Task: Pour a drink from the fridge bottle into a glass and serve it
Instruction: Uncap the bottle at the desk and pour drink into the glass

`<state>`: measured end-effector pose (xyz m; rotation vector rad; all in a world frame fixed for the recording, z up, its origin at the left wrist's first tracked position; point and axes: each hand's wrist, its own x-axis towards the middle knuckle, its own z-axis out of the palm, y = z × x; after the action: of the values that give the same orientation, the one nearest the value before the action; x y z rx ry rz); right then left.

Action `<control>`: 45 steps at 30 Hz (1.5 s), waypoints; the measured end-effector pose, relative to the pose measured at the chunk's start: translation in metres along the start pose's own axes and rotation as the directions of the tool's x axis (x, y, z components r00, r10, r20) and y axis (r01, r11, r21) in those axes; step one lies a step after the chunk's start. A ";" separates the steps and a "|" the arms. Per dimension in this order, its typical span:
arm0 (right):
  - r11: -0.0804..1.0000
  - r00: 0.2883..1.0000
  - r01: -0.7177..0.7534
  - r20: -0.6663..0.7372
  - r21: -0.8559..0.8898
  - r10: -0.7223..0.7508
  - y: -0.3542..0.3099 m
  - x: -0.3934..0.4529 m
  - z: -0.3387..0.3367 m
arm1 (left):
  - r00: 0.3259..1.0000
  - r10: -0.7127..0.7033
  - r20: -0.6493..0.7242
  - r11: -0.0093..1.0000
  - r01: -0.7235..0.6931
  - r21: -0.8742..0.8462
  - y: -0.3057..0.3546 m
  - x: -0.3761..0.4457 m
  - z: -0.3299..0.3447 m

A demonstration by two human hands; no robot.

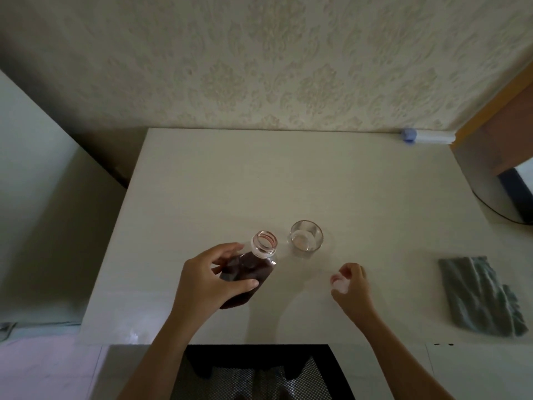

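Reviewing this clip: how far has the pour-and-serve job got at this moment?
Done: the bottle of dark drink is on the table with its mouth uncapped. In hand: the left hand grips the bottle; the right hand holds the cap just above the table. Left: the glass beside the bottle holds no dark drink yet, so pouring and serving remain.

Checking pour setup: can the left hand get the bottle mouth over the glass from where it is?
Probably yes. The left hand grips the uncapped bottle, the glass stands just beside its mouth, and nothing lies between. The right hand holds the cap off to the side.
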<state>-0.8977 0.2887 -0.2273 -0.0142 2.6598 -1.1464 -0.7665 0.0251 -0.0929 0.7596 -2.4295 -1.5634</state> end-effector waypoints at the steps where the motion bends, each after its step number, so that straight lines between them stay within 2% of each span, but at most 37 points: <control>1: 0.999 1.000 0.008 0.010 -0.036 -0.007 0.003 0.000 0.000 | 1.000 -0.002 -0.005 1.000 0.002 0.003 -0.001 0.001 0.000; 7: 0.960 0.987 0.007 0.159 -0.279 0.039 -0.020 0.008 -0.014 | 1.000 -0.017 -0.020 0.999 0.018 0.034 -0.005 0.006 -0.001; 10: 0.915 0.975 0.214 0.140 -0.343 -0.175 -0.050 0.019 -0.017 | 1.000 -0.017 -0.023 0.997 0.019 0.071 -0.009 0.010 -0.003; 13: 0.821 0.900 0.436 0.173 -0.368 -0.400 -0.079 0.032 -0.009 | 1.000 0.010 -0.023 0.989 -0.006 0.149 -0.009 0.014 -0.005; 15: 0.751 0.857 0.515 0.253 -0.414 -0.448 -0.092 0.041 0.000 | 0.998 0.051 -0.021 0.971 -0.045 0.235 -0.007 0.018 -0.006; 18: 0.744 0.856 0.506 0.359 -0.436 -0.373 -0.099 0.048 0.011 | 0.995 0.095 -0.022 0.936 -0.082 0.343 -0.001 0.023 -0.008; 23: 0.843 0.888 0.418 0.345 -0.337 -0.302 -0.099 0.049 0.014 | 0.992 0.125 0.023 0.876 -0.121 0.467 0.007 0.031 -0.007; 29: 0.782 0.873 0.478 0.312 -0.400 -0.374 -0.114 0.036 0.013 | 0.983 0.144 0.114 0.794 -0.183 0.580 0.016 0.039 0.001; 35: 0.743 0.837 0.539 0.351 -0.397 -0.419 -0.137 0.023 0.007 | 0.974 0.081 0.211 0.741 -0.200 0.641 0.019 0.041 0.007; 45: 0.712 0.822 0.561 0.385 -0.421 -0.420 -0.145 0.012 0.003 | 0.968 0.064 0.243 0.695 -0.218 0.685 0.022 0.036 0.007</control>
<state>-0.9216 0.1852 -0.1282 -0.9706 2.6883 -0.4288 -0.8070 0.0198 -0.0817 0.4809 -3.1833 -0.6127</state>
